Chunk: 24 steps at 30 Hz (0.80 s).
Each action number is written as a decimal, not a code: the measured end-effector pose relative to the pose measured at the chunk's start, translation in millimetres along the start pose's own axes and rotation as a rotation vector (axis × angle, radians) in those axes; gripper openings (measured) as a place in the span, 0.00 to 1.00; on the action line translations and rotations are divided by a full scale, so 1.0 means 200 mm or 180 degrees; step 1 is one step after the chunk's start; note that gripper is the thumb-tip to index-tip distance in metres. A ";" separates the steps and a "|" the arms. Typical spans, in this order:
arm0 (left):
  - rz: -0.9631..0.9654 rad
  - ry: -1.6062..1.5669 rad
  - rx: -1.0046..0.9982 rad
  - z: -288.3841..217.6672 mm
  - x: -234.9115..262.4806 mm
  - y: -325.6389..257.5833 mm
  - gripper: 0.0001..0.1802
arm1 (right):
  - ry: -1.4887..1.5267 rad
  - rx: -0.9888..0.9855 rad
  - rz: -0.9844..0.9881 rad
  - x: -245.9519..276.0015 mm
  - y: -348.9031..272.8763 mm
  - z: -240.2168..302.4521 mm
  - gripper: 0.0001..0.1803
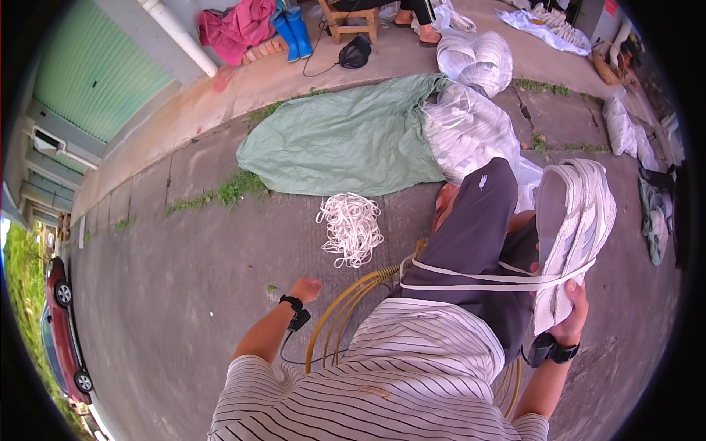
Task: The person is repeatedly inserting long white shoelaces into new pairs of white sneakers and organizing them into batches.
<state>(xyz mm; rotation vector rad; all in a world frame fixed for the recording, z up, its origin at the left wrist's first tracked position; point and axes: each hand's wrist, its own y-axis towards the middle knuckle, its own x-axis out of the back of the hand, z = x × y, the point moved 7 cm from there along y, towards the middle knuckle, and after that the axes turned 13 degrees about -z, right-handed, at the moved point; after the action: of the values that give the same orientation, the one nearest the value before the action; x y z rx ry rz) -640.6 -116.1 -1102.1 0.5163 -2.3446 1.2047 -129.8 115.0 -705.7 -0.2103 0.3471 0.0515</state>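
Hands apart: right (572, 309) gripping white shoe (573, 228), left (305, 288) loosely curled, empty.

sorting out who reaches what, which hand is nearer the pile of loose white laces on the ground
Left. The left hand hangs open just below and left of the lace pile, not touching it. The right hand is far off to the right, holding a white shoe.

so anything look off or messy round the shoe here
Mostly the laces. A loose white lace trails from the white shoe in the right hand across the lap. A tangled heap of white laces lies on the bare concrete. The left hand holds nothing.
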 end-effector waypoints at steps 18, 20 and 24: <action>-0.0408 0.1168 -0.1580 -1.21 -0.38 0.72 0.35 | 0.0189 -0.0445 -0.0079 0.05 0.86 -0.14 0.46; -0.0363 0.1233 -0.1563 -1.31 -0.40 0.86 0.37 | -0.0058 -0.0621 0.0022 0.06 0.96 -0.20 0.47; -0.0395 0.1546 -0.1430 -1.46 -0.46 1.24 0.43 | -0.0059 -0.1016 0.0364 -0.14 1.23 -0.26 0.44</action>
<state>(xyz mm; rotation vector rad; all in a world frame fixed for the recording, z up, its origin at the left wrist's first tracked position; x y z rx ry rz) -628.1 272.5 -1164.6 0.1818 -2.0308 0.6232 -193.5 344.8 -791.9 -0.5054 0.3312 0.2225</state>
